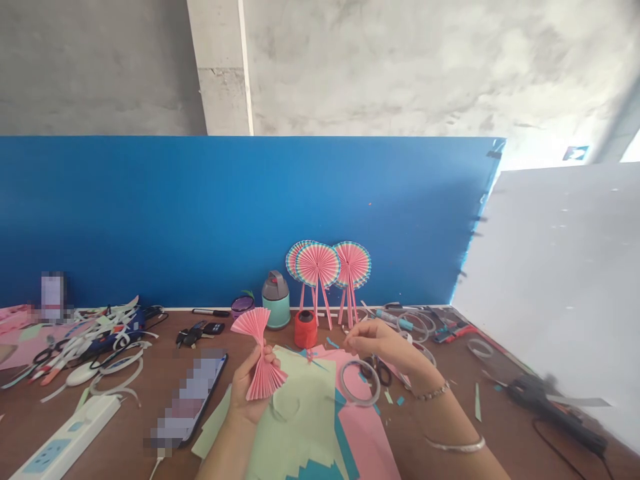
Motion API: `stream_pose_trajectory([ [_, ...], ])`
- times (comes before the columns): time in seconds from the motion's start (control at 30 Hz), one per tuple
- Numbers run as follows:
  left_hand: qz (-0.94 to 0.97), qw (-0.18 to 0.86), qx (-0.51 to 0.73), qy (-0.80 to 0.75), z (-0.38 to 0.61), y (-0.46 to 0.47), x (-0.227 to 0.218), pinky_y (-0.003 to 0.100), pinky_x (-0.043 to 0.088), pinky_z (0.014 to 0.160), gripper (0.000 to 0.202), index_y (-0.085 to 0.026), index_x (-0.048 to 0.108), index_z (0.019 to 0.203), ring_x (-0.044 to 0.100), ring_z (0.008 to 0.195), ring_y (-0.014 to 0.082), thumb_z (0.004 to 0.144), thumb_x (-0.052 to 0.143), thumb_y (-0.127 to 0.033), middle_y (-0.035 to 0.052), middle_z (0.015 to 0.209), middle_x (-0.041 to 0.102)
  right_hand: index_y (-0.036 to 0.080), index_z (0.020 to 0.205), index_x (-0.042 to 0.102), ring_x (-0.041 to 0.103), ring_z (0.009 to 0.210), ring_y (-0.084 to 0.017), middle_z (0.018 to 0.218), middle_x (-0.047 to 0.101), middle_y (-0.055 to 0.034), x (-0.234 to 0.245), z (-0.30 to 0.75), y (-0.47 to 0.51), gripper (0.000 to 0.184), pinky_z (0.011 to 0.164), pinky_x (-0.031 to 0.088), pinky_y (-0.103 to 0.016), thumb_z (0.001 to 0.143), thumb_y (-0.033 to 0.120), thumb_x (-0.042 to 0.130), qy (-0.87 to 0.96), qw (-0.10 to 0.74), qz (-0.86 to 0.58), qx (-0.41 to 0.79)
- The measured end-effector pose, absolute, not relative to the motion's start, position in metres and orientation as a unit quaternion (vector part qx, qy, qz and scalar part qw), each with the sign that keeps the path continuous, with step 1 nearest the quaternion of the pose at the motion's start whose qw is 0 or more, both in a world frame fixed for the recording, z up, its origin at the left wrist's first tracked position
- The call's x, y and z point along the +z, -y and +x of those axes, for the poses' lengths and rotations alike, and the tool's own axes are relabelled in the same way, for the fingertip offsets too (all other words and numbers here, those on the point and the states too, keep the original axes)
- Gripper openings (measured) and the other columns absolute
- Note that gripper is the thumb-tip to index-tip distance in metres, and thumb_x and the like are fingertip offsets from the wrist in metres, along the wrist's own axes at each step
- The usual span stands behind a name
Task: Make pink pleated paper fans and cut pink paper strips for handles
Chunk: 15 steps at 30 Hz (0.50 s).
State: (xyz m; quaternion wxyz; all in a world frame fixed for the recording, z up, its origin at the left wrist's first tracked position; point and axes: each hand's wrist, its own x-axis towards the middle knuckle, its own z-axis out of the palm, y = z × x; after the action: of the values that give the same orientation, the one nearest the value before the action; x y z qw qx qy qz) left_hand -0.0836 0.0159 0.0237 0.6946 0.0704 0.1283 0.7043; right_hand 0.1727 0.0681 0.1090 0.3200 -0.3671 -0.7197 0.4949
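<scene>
My left hand [255, 383] is closed around the narrow waist of a pink pleated paper fan [265, 383], whose two ends spread out above and below the fingers. My right hand [375, 343] hovers over the papers with fingertips pressed together; whether anything thin is between them I cannot make out. Between the hands stands a red spool [305, 330] with a dark top. A roll of clear tape [343, 383] lies below my right hand, partly over black-handled scissors [384, 373]. Green paper sheets [300, 393] and pink paper sheets [367, 427] lie beneath.
Finished round pink fans [319, 265] lean on the blue partition [200, 220] beside a teal-grey container [276, 307]. On the left are a phone [215, 380], keys [190, 335], a power strip [75, 437] and tangled cables [120, 363]. A glue gun [555, 407] rests at the right.
</scene>
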Motion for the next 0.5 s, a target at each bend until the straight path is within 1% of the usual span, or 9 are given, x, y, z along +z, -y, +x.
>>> stream_pose_trajectory([
  [0.13,0.082,0.688,0.704,-0.155,-0.08,-0.016,0.022,0.021,0.051,0.058,0.022,-0.01,0.062,0.077,0.056,0.054,0.0071,0.086,0.043,-0.008,0.0011,0.065,0.055,0.015,0.063,0.068,0.048,0.053,-0.01,0.061,0.062,-0.0009,0.106,0.175,-0.07,0.018,0.047,0.034,-0.02,0.072,0.028,0.059,0.749,0.246,-0.413,0.455],
  [0.2,0.086,0.684,0.706,-0.164,-0.08,-0.016,0.023,0.021,0.051,0.058,0.021,-0.011,0.062,0.077,0.056,0.054,0.0068,0.086,0.044,-0.008,0.0007,0.065,0.054,0.015,0.067,0.071,0.052,0.055,-0.011,0.063,0.065,-0.0014,0.105,0.175,-0.069,0.018,0.048,0.037,-0.02,0.071,0.029,0.061,0.768,0.153,-0.391,0.484],
  [0.27,0.088,0.684,0.705,-0.168,-0.08,-0.016,0.023,0.021,0.051,0.059,0.019,-0.011,0.062,0.077,0.056,0.054,0.0067,0.085,0.045,-0.009,0.0004,0.066,0.054,0.016,0.075,0.074,0.059,0.062,-0.013,0.07,0.069,-0.002,0.105,0.174,-0.065,0.018,0.054,0.042,-0.019,0.068,0.029,0.065,0.779,0.051,-0.332,0.53],
  [0.3,0.088,0.684,0.704,-0.168,-0.08,-0.016,0.023,0.02,0.051,0.059,0.018,-0.011,0.062,0.077,0.056,0.054,0.0067,0.084,0.046,-0.009,0.0002,0.066,0.054,0.017,0.08,0.075,0.061,0.067,-0.014,0.073,0.07,-0.0018,0.105,0.171,-0.062,0.021,0.058,0.044,-0.019,0.065,0.028,0.067,0.779,0.015,-0.301,0.55],
  [0.37,0.088,0.686,0.703,-0.165,-0.081,-0.016,0.023,0.02,0.051,0.059,0.017,-0.012,0.062,0.076,0.056,0.054,0.0066,0.084,0.047,-0.009,-0.0001,0.066,0.053,0.018,0.09,0.074,0.064,0.072,-0.015,0.076,0.071,-0.0007,0.105,0.161,-0.055,0.03,0.061,0.045,-0.019,0.062,0.027,0.069,0.781,-0.03,-0.257,0.568],
  [0.4,0.088,0.687,0.703,-0.162,-0.081,-0.016,0.023,0.02,0.051,0.059,0.016,-0.012,0.062,0.077,0.056,0.054,0.0066,0.083,0.047,-0.009,-0.0002,0.066,0.053,0.019,0.093,0.073,0.064,0.072,-0.015,0.074,0.071,0.0003,0.105,0.155,-0.051,0.033,0.061,0.045,-0.018,0.061,0.025,0.07,0.787,-0.045,-0.244,0.565],
  [0.5,0.086,0.689,0.704,-0.151,-0.082,-0.017,0.022,0.021,0.051,0.059,0.016,-0.013,0.061,0.078,0.055,0.054,0.0064,0.084,0.047,-0.009,-0.0008,0.066,0.053,0.02,0.092,0.074,0.062,0.063,-0.013,0.061,0.068,0.0032,0.103,0.138,-0.043,0.036,0.059,0.043,-0.017,0.056,0.02,0.07,0.811,-0.084,-0.223,0.535],
])
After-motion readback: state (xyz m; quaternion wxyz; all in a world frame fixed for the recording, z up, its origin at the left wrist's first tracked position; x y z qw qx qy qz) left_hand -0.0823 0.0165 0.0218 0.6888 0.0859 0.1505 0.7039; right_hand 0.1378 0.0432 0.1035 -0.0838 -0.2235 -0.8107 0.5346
